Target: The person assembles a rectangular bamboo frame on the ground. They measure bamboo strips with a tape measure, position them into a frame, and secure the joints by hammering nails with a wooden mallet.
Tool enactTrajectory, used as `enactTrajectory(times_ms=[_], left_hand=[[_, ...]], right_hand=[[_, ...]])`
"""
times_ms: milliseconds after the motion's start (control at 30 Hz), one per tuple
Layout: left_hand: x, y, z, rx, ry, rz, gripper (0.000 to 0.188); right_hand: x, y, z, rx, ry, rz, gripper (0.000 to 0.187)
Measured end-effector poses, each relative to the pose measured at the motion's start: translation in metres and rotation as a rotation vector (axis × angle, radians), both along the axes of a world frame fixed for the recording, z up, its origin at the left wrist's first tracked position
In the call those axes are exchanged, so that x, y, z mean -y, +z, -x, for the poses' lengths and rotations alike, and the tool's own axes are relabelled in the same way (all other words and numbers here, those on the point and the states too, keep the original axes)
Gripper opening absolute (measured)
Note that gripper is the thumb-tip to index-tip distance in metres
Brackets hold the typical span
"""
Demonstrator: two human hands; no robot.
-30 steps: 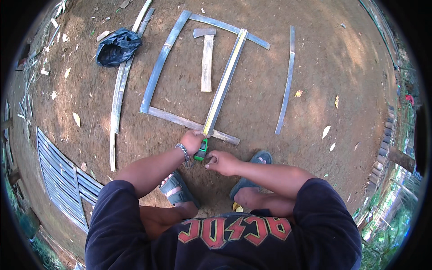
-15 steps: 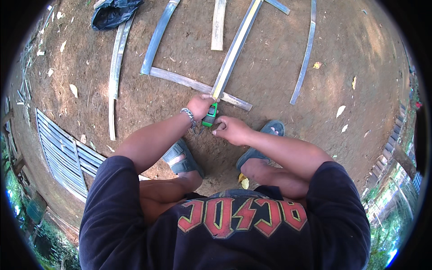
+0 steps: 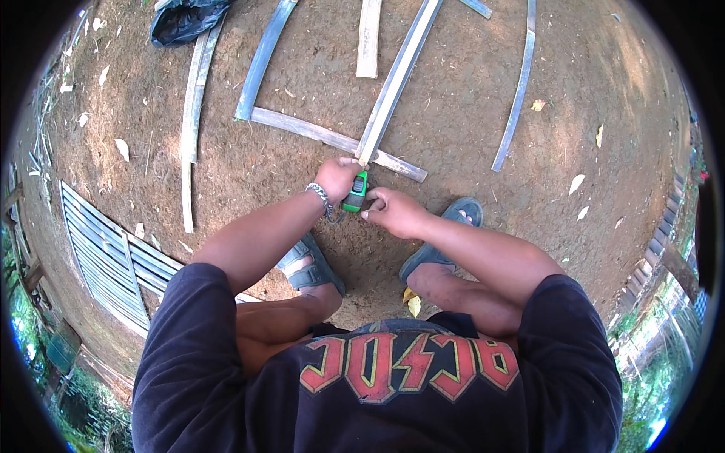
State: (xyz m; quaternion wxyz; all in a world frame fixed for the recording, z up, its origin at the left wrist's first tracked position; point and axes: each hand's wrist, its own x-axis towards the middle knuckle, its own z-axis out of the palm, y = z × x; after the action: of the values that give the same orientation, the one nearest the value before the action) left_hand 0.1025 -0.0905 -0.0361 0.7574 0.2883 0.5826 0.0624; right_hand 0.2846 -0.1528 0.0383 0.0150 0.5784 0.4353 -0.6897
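A green and black tape measure (image 3: 354,193) sits between my hands, its pale blade (image 3: 394,84) pulled out along a long bamboo strip (image 3: 408,69) that runs away from me. My left hand (image 3: 337,180), with a chain bracelet at the wrist, is closed at the tape's mouth, thumb and fingers pressing the blade against the strip's near end. Just right of the case is my right hand (image 3: 396,214), its fingers curled and fingertips close to the case. Whatever they may pinch is hidden. Under the long strip lies a crosswise bamboo strip (image 3: 302,130).
More bamboo strips lie on the soil: one at the left (image 3: 194,113), one at the far left centre (image 3: 264,57), a short one (image 3: 368,38) and one at the right (image 3: 521,83). A black plastic bag (image 3: 185,23) and a slatted panel (image 3: 102,249) are at the left.
My right fingers have shifted slightly beside the tape measure's case. The view has moved a little; my left hand keeps its hold at the strip's end.
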Motion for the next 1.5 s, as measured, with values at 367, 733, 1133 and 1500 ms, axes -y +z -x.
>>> enactTrajectory(times_ms=[367,733,1133,1500], left_hand=[[0.003,-0.001,-0.005,-0.052,0.009,-0.083,0.017],[0.008,-0.021,-0.002,-0.056,-0.025,-0.092,0.018],[0.008,-0.018,-0.004,-0.088,-0.064,-0.113,0.02],[0.01,-0.014,-0.006,-0.105,-0.041,-0.113,0.019]], right_hand=[[-0.01,-0.01,-0.005,0.049,0.025,-0.02,0.05],[-0.013,-0.012,-0.01,0.179,0.01,-0.149,0.043],[-0.073,-0.003,-0.02,0.407,0.388,-0.685,0.072],[-0.08,-0.014,-0.02,0.363,0.45,-0.697,0.072]])
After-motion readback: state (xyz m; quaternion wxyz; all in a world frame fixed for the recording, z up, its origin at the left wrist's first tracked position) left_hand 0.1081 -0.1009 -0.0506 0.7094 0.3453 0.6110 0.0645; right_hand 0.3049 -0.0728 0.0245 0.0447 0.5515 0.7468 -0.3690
